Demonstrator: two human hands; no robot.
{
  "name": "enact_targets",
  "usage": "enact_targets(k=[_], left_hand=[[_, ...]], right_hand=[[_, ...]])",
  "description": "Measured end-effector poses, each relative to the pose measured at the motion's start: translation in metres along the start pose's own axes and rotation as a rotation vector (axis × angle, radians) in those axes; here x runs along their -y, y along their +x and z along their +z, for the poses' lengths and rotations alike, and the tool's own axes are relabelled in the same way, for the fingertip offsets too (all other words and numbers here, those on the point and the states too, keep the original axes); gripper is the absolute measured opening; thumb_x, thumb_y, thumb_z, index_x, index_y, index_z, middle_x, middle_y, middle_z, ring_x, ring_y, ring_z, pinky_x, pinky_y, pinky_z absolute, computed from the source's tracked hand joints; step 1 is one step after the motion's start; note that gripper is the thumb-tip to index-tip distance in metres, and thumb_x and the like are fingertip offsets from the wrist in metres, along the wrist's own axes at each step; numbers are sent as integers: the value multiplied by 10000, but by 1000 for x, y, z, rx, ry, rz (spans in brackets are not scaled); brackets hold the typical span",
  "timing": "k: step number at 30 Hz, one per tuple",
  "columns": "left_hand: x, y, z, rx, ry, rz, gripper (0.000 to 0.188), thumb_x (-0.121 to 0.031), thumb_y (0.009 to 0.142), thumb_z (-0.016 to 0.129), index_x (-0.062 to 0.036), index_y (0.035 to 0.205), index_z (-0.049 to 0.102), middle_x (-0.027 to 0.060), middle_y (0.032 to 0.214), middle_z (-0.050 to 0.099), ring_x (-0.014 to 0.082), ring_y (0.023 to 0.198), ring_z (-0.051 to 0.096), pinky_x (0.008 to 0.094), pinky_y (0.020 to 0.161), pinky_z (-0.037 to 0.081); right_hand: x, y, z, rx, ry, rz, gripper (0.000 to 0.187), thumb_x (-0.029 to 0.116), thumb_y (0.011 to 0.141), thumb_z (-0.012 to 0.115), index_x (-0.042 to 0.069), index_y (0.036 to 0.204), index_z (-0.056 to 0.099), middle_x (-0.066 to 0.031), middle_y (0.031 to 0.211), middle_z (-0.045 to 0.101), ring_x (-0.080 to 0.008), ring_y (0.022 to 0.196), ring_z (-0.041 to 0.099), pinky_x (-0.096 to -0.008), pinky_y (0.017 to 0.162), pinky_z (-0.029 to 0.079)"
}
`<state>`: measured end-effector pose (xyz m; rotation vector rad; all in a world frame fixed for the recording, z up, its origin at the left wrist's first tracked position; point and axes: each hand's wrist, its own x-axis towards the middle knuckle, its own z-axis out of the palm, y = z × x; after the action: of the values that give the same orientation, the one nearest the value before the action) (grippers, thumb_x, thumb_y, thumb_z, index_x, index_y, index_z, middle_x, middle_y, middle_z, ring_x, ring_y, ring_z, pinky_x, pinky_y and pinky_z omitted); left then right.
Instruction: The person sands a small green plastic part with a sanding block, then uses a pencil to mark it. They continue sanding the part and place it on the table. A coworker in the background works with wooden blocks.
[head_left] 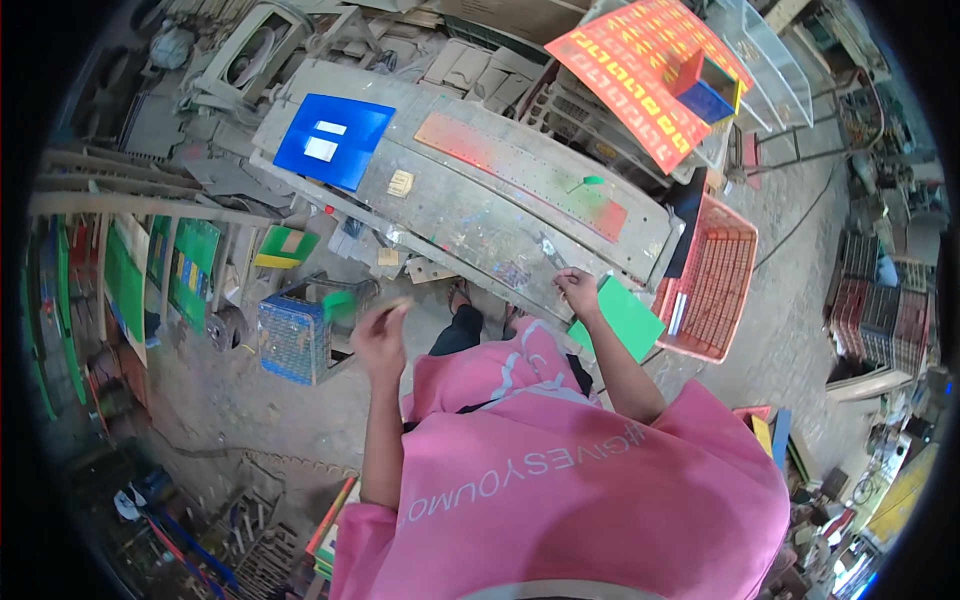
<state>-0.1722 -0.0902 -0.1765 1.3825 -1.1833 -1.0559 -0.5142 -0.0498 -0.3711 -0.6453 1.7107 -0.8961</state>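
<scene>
My right hand (579,292) is at the near edge of the long grey workbench (450,195) and grips the corner of a flat green sheet (622,318), which hangs past the bench edge. A metal tool (549,250) lies on the bench just beyond that hand. My left hand (380,338) is raised in front of my pink shirt, motion-blurred, with its fingers curled round a small pale piece (397,304). It hovers next to a blue mesh crate (292,338) with a green piece (338,303) on top.
On the bench lie a blue sheet (334,140) with white patches and a long perforated strip (520,172) sprayed red and green. A red plastic basket (712,280) stands to the right, an orange patterned panel (640,75) behind it. Green panels (185,270) and scrap lie at the left.
</scene>
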Motion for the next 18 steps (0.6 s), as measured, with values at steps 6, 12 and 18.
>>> enact_targets(k=[6, 12, 18], left_hand=[[44, 107, 105, 369, 33, 89, 107, -12, 864, 598, 58, 939, 626, 84, 906, 659, 125, 877, 614, 243, 798, 470], [145, 204, 209, 400, 41, 261, 92, -32, 806, 646, 33, 868, 664, 119, 831, 670, 171, 773, 631, 276, 721, 480], [215, 221, 277, 533, 80, 303, 94, -63, 804, 647, 7, 861, 675, 126, 819, 683, 251, 722, 653, 336, 669, 490]], right_hand=[[-23, -80, -17, -255, 193, -9, 107, 85, 853, 586, -5, 886, 632, -52, 787, 657, -83, 649, 579, -220, 567, 454], [-72, -203, -4, -537, 288, 186, 153, 160, 905, 591, 10, 903, 618, -46, 775, 644, -84, 641, 562, -218, 561, 444], [-106, -291, 88, -796, 405, 473, 168, 162, 901, 587, 5, 882, 644, -38, 755, 645, -68, 632, 558, -220, 567, 451]])
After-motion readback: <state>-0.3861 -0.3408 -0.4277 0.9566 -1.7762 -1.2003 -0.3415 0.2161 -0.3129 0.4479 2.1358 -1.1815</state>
